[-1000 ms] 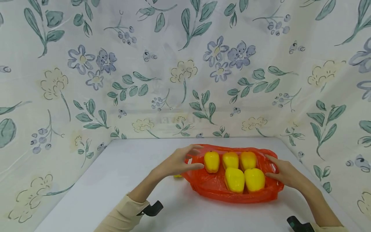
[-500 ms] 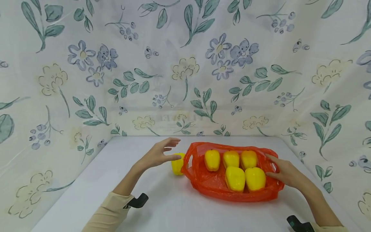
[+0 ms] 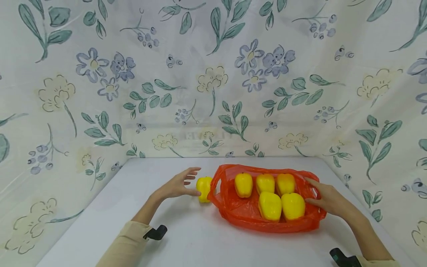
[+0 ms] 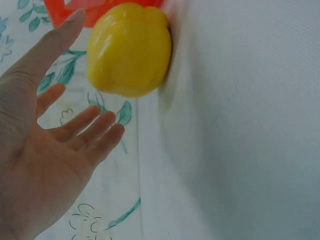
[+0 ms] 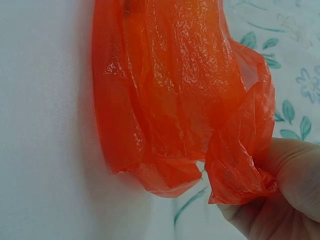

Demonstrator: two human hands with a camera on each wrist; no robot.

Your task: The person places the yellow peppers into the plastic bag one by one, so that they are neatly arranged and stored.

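Observation:
A red plastic bag (image 3: 240,218) lies spread open on the table, with several yellow bell peppers (image 3: 270,206) inside it. One more yellow bell pepper (image 3: 203,188) stands on the table just left of the bag, partly behind its handle. My left hand (image 3: 178,184) is beside that pepper, fingers spread and thumb apart, holding nothing. In the left wrist view the pepper (image 4: 130,50) sits beyond the fingertips. At the bag's right end my right hand (image 3: 328,198) grips the handle; the right wrist view shows the gathered plastic (image 5: 240,170) between thumb and fingers.
The white table (image 3: 186,241) reaches back to a floral-patterned cloth (image 3: 210,92) hung behind it and along the sides. A dark wrist camera (image 3: 156,233) sits at the left cuff, another (image 3: 343,257) at the right.
My left hand has left the bag's left edge and moved left, then slightly down beside the outside pepper, which now shows more. My right hand stays on the bag's right end.

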